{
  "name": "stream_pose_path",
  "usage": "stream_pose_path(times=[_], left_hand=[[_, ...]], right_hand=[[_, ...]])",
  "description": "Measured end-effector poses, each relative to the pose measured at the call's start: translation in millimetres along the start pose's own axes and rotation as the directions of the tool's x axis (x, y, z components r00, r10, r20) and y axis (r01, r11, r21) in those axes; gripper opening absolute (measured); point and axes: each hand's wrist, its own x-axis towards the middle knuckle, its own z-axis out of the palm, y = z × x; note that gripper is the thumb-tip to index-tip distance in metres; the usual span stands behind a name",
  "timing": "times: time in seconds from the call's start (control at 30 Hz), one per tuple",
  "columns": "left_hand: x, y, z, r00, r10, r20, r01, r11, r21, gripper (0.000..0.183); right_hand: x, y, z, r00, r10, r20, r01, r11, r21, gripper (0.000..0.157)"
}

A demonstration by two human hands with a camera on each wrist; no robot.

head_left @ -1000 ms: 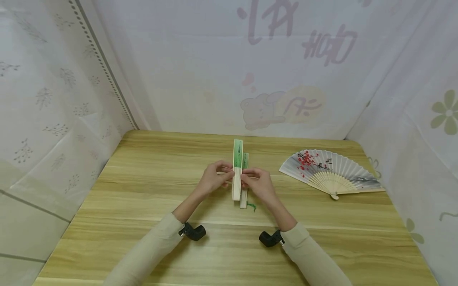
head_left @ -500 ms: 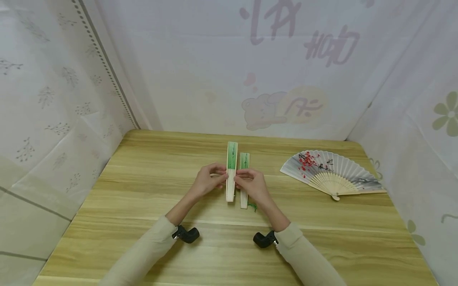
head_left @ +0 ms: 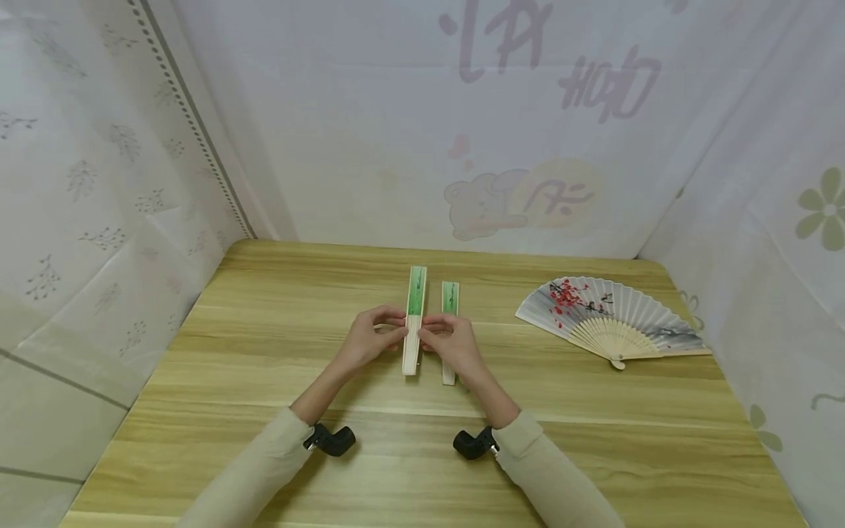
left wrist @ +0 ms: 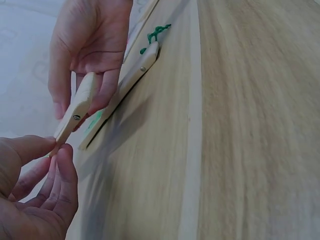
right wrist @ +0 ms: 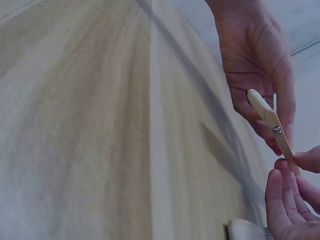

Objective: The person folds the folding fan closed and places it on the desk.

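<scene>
Between my two hands is a folded hand fan, its upper part green and its lower ribs pale. My left hand pinches its left edge with thumb and fingers. On its right edge, my right hand pinches it in the same way. Both wrist views show the fan's pale rivet end raised above the table. A second folded green fan lies flat just right of the held one, partly covered by my right hand. Its green tassel shows in the left wrist view.
An open fan with red blossoms on grey-white lies spread at the table's right. The wood-grain table ends at a printed cloth backdrop, with cloth on both sides too. A dark wrist-worn device sits at each cuff.
Both hands have moved left together with the folded fan, away from the second one, so a gap shows between the two. The fan has turned to show its flat green face more, tilting slightly.
</scene>
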Motion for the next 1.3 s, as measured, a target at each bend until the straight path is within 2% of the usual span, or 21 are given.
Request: stream_pose_path(times=[0.5,0.57,0.73,0.83,0.9,1.3], left_hand=[[-7.4,-6.1,-13.9,1.0,-0.023,-0.012,0.023,1.0,0.015,0.031],[-8.3,-7.2,-16.0,1.0,-0.025,-0.008,0.025,0.999,0.021,0.032],[-10.1,-8.2,-19.2,0.999,-0.035,0.004,0.034,0.999,0.033,0.034],[-10.9,-8.2,-19.9,0.999,-0.044,0.002,0.044,0.998,0.039,0.034],[-11.5,-8.3,-20.3,0.999,-0.05,-0.003,0.05,0.998,0.04,0.034],[-13.6,-10.8,-22.6,0.999,-0.05,0.002,0.05,0.997,0.052,0.034]], right_hand=[[3,6,15.0,0.999,-0.02,0.038,0.022,0.999,-0.046,0.027],[0,-2,17.0,0.998,-0.023,0.053,0.026,0.998,-0.056,0.027],[0,-5,20.2,0.998,-0.005,0.07,0.01,0.998,-0.067,0.028],[8,11,20.7,0.998,-0.003,0.063,0.007,0.997,-0.072,0.029],[9,13,21.4,0.998,-0.005,0.057,0.009,0.997,-0.075,0.029],[10,6,23.9,0.995,0.039,0.096,-0.024,0.988,-0.153,0.026]])
